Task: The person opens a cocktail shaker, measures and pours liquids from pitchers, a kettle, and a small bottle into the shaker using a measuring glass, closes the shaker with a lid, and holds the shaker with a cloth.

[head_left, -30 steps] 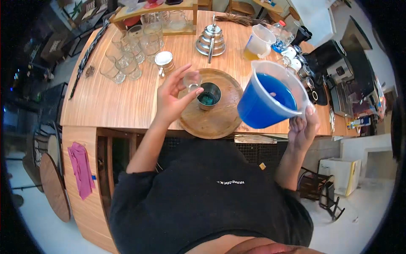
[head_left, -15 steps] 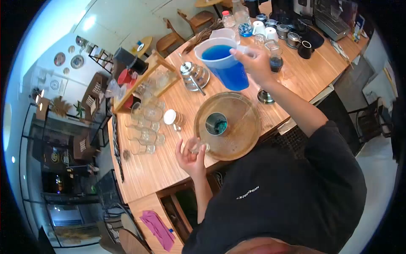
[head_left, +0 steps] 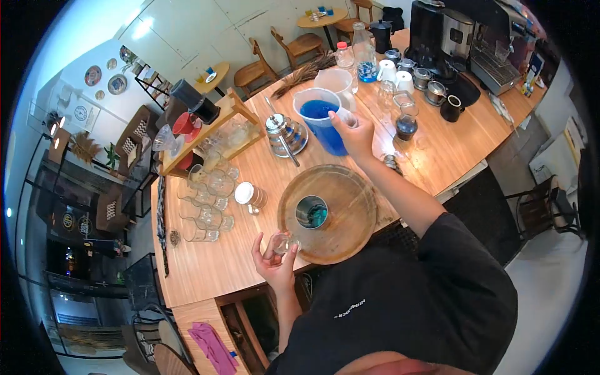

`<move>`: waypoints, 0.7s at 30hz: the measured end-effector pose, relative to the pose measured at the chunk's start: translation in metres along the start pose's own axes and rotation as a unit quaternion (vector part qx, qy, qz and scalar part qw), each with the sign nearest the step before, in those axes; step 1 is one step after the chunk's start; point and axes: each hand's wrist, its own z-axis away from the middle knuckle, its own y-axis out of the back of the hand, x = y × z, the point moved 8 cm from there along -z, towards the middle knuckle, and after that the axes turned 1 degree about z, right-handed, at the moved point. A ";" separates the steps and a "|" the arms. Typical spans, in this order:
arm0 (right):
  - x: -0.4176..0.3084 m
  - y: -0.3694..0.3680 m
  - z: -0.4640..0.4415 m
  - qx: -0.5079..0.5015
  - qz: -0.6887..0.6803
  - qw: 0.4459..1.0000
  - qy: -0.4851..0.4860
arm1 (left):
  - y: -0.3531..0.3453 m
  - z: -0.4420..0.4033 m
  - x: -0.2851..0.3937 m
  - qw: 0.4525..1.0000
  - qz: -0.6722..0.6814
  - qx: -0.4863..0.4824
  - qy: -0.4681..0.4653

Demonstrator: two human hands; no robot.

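Observation:
My right hand (head_left: 356, 136) is closed on the handle of a clear plastic pitcher (head_left: 326, 132) holding blue liquid. The pitcher is upright beside a metal kettle (head_left: 286, 134); I cannot tell whether its base touches the table. In my left hand (head_left: 276, 267) is a small clear glass (head_left: 284, 242), held by the near-left edge of a round wooden tray (head_left: 350, 228). On that tray stands a metal cup (head_left: 304, 215) with something blue-green inside. A white-lidded ribbed cup (head_left: 245, 194) stands left of the tray.
Several clear glasses (head_left: 209, 215) stand at the left, before a wooden rack (head_left: 240, 140). Behind the blue pitcher is a whitish pitcher (head_left: 340, 81). A carafe of dark liquid (head_left: 406, 125) and an espresso machine (head_left: 494, 65) are to the right. A pink cloth (head_left: 212, 347) lies near the front.
The pitcher in my right hand has moved away from above the tray, back and down toward the table near the whitish pitcher. My left hand still holds the small glass. The view has shifted.

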 end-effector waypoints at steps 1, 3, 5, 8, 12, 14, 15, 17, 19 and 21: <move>0.001 0.001 0.002 0.001 0.010 1.000 -0.013 | -0.002 0.000 0.001 1.000 0.007 0.004 0.004; 0.000 -0.003 0.002 0.009 -0.006 1.000 -0.012 | -0.006 -0.001 0.001 1.000 0.009 0.015 0.018; 0.003 -0.004 0.004 0.010 -0.008 1.000 -0.028 | -0.006 -0.002 -0.002 1.000 0.002 0.018 0.022; 0.014 -0.007 0.001 0.030 0.007 1.000 0.000 | -0.013 -0.003 -0.004 0.999 0.007 0.011 0.032; 0.001 -0.007 0.002 0.046 0.000 0.998 0.036 | -0.016 -0.005 -0.019 0.999 0.024 -0.017 0.046; 0.010 -0.015 0.002 0.022 0.033 0.998 0.040 | -0.018 -0.007 -0.017 0.999 0.014 -0.032 0.040; 0.012 -0.021 0.001 -0.003 -0.011 0.998 0.059 | -0.022 -0.008 -0.015 0.998 0.036 -0.028 0.043; 0.021 -0.025 0.002 -0.027 0.026 0.998 0.049 | -0.021 -0.011 -0.008 0.998 0.056 -0.008 0.041; 0.030 -0.031 0.005 -0.056 0.024 0.997 0.046 | -0.033 -0.013 -0.005 0.998 0.043 -0.040 0.013; 0.035 -0.026 0.001 -0.085 0.028 0.995 0.051 | -0.038 -0.015 -0.004 0.998 0.046 -0.040 0.024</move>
